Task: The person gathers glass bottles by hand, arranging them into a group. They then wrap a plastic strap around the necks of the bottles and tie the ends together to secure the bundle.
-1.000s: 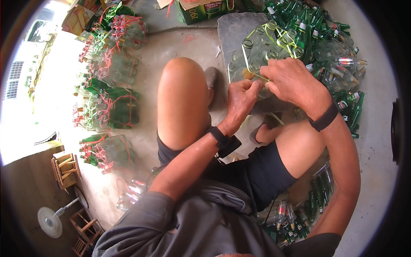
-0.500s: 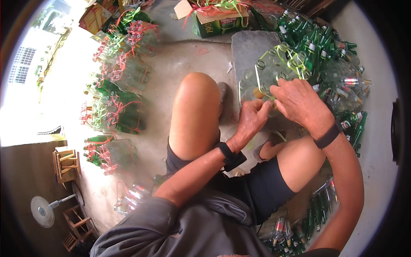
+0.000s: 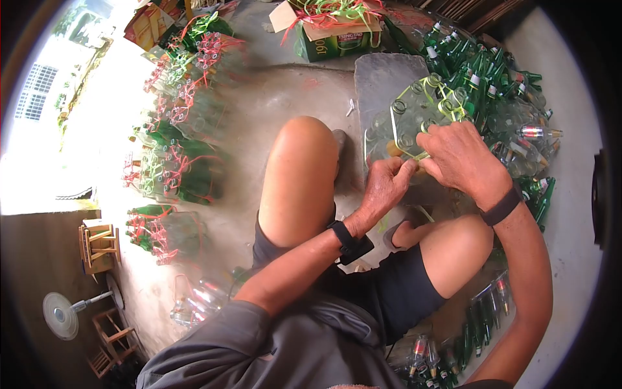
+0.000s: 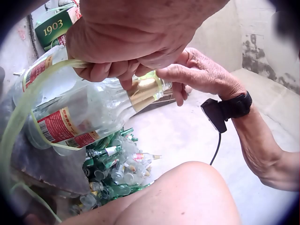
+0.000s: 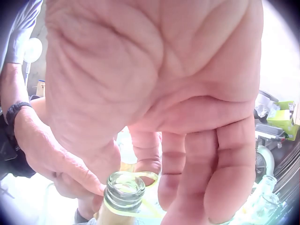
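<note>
While the left hand (image 3: 389, 185) pinches the pale green strap (image 4: 22, 101), the right hand (image 3: 463, 155) grips it with bent fingers beside a gold-necked bottle (image 4: 144, 93) | clear bottles (image 4: 82, 110) stand together on the stone slab (image 3: 389, 71), toward its near edge | green bottles (image 3: 476, 74) lie beyond its right edge.

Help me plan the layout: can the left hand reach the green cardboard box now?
Probably not without leaning: the left hand is pinching the yellow-green plastic strap, and the box sits by the grey stone slab's far end.
</note>
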A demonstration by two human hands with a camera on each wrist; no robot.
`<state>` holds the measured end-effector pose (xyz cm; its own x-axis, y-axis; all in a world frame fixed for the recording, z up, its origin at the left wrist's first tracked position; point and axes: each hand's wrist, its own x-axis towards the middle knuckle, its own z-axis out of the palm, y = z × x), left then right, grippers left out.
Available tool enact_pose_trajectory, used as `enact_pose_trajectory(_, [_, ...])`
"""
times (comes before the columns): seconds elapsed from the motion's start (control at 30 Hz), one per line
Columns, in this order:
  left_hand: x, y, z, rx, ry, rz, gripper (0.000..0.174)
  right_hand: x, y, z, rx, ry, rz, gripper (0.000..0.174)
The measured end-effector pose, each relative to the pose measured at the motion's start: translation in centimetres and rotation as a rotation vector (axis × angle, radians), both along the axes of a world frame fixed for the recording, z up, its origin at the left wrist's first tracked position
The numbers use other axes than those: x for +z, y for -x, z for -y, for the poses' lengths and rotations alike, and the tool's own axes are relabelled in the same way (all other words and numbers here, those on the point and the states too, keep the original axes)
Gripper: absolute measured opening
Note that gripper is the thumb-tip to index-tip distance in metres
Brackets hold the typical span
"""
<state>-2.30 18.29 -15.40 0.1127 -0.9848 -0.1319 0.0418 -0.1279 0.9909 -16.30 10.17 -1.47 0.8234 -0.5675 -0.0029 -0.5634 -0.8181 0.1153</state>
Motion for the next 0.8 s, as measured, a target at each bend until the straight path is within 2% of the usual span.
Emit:
enact_pose_trajectory(0.13, [0.0,-0.1,0.0,-0.018,0.004,0.029,0.039,0.8,-0.1,0.1,-0.003,0.026,-0.007,0.025])
enact_pose_trajectory(0.23, [0.2,0.0,-0.1,-0.003,0.031,0.006,0.038,1.3,0.0,0.9,-0.031,-0.057,-0.044,0.030])
enact_pose_trajectory(0.3, [0.4,0.0,0.0,-0.006,0.021,-0.004,0.037,2.5,0.1,1.2,-0.133,-0.271,-0.065,0.029])
enact_pose_trajectory(0.33, [0.5,0.0,0.0,-0.009,0.012,-0.012,0.037,2.8,0.2,1.6,-0.134,-0.272,-0.068,0.029])
enact_pose_trajectory(0.4, [0.7,0.1,-0.1,-0.008,0.023,-0.037,0.037,3.3,0.7,2.3,-0.229,-0.552,-0.028,0.024])
enact_pose_trajectory(0.53, [1.4,-0.4,-0.1,-0.039,-0.009,-0.011,0.036,3.9,1.2,2.9,-0.266,-0.519,-0.078,0.019])
enact_pose_trajectory(0.63, [2.1,-0.3,-0.2,-0.035,0.011,-0.053,0.035,4.2,1.3,3.1,-0.262,-0.510,-0.012,0.018])
enact_pose_trajectory(0.73, [2.0,-0.2,-0.1,-0.036,0.026,-0.069,0.035,4.1,1.3,3.6,-0.343,-0.455,-0.044,0.018])
enact_pose_trajectory(0.8, [1.9,-0.3,-0.1,-0.035,0.031,-0.059,0.035,3.5,1.7,4.0,-0.345,-0.417,0.064,0.016])
